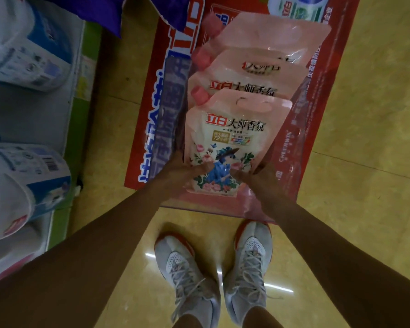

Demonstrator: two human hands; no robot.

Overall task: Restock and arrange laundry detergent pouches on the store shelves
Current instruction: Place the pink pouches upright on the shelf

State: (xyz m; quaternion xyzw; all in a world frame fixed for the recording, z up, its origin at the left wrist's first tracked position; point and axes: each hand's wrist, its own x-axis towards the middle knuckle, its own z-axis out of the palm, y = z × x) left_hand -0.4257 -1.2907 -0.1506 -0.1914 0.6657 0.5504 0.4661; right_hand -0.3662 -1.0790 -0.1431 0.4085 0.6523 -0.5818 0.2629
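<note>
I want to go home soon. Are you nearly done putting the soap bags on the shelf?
Not yet. White-and-blue pouches already sit on the shelf. Right now the left hand and right hand grip the front pink pouch, down in the red carton on the floor. About three more pink pouches line up behind it, so those look left to shelve.
</note>
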